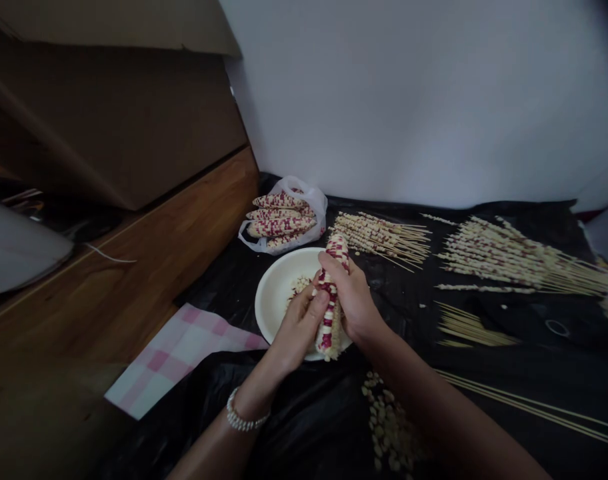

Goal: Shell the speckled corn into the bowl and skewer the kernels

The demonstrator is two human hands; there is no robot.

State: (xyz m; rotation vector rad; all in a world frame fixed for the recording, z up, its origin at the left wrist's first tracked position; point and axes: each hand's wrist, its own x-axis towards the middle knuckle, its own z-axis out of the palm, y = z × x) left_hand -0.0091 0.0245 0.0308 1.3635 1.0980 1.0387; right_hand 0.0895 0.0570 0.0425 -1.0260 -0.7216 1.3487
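A corn cob (pixel 328 327) with cream and dark red kernels is held lengthwise over a white bowl (pixel 270 293). My right hand (pixel 353 293) wraps round its upper part from the right, thumb lying along the cob. From the left, my left hand (pixel 304 323) is closed on the middle of the same cob, its thumb pressed on the kernels. Loose kernels (pixel 300 287) lie inside the bowl, partly hidden behind my hands. A beaded bracelet (pixel 241 415) circles my left wrist.
Behind the bowl, a plastic bag (pixel 314 200) holds several cobs. Skewers threaded with kernels (pixel 379 237) lie at the right, with a larger pile (pixel 494 260) beyond. Bare sticks (pixel 471 325) and loose kernels (pixel 389 423) rest on black plastic sheeting (pixel 304 427). A checked cloth (pixel 179 353) lies left.
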